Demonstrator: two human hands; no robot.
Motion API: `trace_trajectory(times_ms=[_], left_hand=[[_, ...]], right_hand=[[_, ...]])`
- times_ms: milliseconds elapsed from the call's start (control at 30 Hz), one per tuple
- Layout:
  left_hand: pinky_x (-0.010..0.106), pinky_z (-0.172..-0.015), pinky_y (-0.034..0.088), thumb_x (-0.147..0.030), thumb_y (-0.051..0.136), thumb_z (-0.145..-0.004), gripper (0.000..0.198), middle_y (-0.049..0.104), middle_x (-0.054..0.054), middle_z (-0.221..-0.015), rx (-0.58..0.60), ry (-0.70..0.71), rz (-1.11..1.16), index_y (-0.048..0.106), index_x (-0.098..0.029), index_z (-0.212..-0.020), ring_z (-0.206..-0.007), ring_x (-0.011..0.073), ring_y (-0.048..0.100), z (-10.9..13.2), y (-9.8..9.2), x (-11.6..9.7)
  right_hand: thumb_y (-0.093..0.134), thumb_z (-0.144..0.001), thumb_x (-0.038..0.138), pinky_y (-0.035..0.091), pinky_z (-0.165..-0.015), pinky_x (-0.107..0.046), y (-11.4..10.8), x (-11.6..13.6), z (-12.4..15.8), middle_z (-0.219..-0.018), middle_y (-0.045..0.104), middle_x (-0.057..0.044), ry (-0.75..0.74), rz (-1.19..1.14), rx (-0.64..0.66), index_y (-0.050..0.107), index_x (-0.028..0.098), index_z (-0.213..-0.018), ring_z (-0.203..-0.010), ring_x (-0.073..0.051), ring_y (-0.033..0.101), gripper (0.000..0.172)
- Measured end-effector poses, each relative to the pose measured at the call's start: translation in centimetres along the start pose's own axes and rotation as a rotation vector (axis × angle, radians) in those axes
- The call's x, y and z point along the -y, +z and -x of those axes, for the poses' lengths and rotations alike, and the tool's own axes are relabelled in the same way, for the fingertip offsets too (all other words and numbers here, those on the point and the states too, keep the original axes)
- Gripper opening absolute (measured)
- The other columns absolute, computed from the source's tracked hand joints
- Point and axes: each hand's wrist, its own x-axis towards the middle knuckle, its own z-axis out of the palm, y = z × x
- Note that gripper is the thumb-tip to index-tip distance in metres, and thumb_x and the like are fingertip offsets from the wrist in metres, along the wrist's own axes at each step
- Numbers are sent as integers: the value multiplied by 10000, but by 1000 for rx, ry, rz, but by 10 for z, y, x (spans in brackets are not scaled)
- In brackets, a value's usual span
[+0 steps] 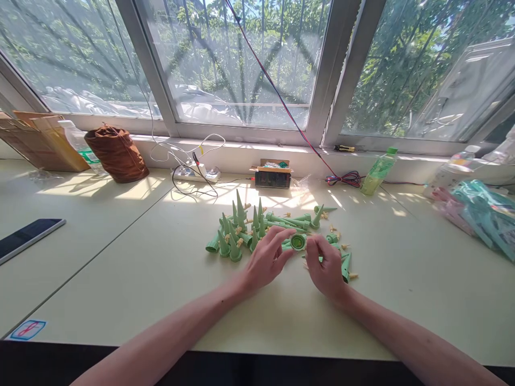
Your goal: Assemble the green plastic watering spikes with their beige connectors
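My left hand (266, 258) grips a green plastic plant watering spike (298, 243) between thumb and fingers, its round open end turned toward me. Close beside that rim, my right hand (325, 265) is closed with the fingers curled in; what it pinches, if anything, is hidden. Several green cone spikes (235, 249) stand upright on their wide ends to the left of my hands. More green spikes (287, 220) lie on their sides behind them. Small beige nozzle pieces (353, 276) are scattered among the spikes and to the right.
On the pale table (153, 300) a phone (30, 239) lies at left. Along the window stand a brown drawstring bag (116, 154), a power strip (197, 172), a small black box (272, 178), coiled cable (346, 178) and a green-capped bottle (379, 171). Teal plastic packets (485, 209) lie at right.
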Motion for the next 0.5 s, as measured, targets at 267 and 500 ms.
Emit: trace_trajectory(times_ms=[267,500], left_hand=[[248,-567,369,-453,249,-1056,571,479,2,-583,101,-108,160,536,-161,-658,-550,116,460,-3,-3,-3],[242,-536,373,-623,214,-1008,703,505,14,-509,196,-287,324,499,-162,-559,-496,112,465,-1,-2,3]], right_hand=[[422,-1046,332,356,-456,-215,1,-6,5,-527,449,77,45,-122,-9,484,217,-815,-427,-89,418,265],[433,-1035,283,357,-465,-216,-1,-1,-1,-515,454,79,2,-127,146,491,217,-784,-425,-84,415,266]])
